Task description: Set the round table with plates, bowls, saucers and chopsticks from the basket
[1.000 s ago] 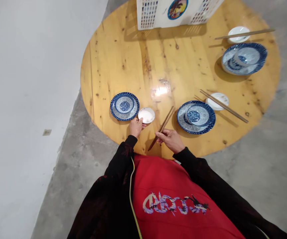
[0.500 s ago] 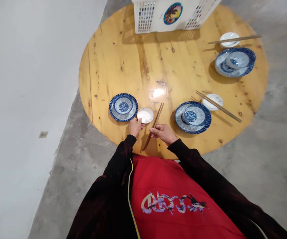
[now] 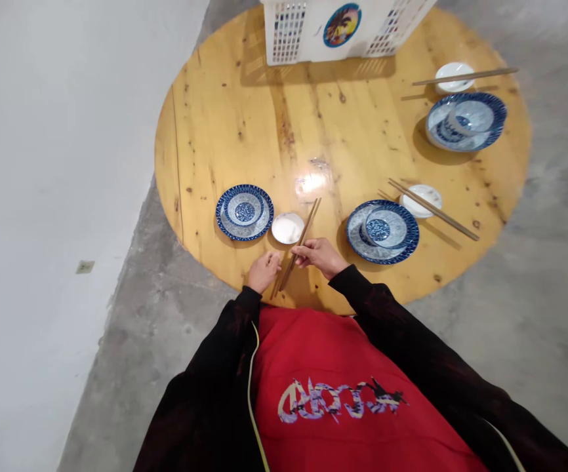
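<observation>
My right hand (image 3: 322, 257) pinches a pair of wooden chopsticks (image 3: 300, 246), which slant over the table just right of a small white dish (image 3: 288, 228). Below that dish is my left hand (image 3: 264, 271), apart from it, its fingers curled together with nothing seen in them. A blue-and-white plate (image 3: 222, 228) with a matching bowl (image 3: 244, 208) on it stands left of the white dish. To the right of my right hand sits another patterned plate (image 3: 382, 258), bearing a bowl (image 3: 396, 226).
The round wooden table (image 3: 244, 144) carries a white plastic basket (image 3: 308, 49) at the back. On the right are two more white dishes with chopsticks (image 3: 454, 223) laid across them, and a patterned plate (image 3: 498, 121) with a bowl. A white wall (image 3: 58, 164) rises at the left.
My left hand has let go of the small white dish and drawn back toward me. My right hand has shifted slightly up and left with the chopsticks, closer to the dish.
</observation>
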{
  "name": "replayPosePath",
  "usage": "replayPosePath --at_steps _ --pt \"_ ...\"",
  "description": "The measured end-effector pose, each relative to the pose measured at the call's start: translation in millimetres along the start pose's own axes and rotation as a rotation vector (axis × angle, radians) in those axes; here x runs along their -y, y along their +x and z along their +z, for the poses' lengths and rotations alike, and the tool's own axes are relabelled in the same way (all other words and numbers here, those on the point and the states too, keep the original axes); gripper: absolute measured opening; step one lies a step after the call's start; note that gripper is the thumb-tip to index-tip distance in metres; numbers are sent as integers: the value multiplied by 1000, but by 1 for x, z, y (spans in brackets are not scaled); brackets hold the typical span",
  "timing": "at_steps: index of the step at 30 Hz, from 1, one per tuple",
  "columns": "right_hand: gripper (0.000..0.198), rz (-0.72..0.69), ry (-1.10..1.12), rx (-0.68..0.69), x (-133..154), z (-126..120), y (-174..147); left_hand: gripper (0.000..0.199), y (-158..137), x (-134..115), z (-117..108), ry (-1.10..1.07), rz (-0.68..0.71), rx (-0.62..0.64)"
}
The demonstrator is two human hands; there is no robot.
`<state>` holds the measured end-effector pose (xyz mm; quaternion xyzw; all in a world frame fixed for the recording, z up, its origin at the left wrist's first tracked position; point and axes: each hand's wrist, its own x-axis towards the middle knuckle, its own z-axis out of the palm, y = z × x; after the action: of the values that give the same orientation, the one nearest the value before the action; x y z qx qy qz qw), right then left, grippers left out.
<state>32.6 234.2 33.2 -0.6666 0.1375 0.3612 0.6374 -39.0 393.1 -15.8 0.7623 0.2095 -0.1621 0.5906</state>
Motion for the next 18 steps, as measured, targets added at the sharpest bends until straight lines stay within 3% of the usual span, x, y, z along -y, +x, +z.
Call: replayPosePath --at_steps 4,7,13,18 --pt "20 25 39 31 5 9 13 39 -31 8 4 -280 -92 228" --pt "17 22 49 56 7 12 20 51 -44 8 5 -549 -201 264" --pt "20 -13 114 41 11 9 25 55 -51 4 3 -691 -241 191" --pt "21 -41 167 3 14 17 18 54 -44 -6 8 -921 -266 -38"
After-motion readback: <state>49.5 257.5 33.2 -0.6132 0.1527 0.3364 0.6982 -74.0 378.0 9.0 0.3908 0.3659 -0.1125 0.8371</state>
